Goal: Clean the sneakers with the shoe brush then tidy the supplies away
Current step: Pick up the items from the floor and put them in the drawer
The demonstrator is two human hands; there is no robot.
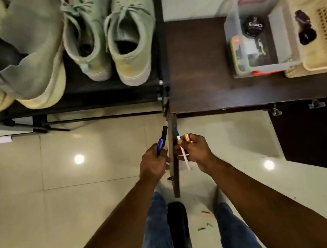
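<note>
**Both hands full beside the shoe rack**

Glossy cream floor tiles fill the near part of the scene, with a black shoe rack at far left and a dark wooden bench at far right. On the rack stand a pair of pale green sneakers, and left of them a pair of grey boots with yellow soles. The left hand has its fingers curled round a blue and black brush-like tool, pointing away toward the rack. The right hand has its fingers wrapped round a white-handled brush and a small gold-coloured item. A narrow dark panel edge stands between the two hands. On the bench, far right, a clear plastic box holds a round black tin, just beside a beige perforated basket.
</note>
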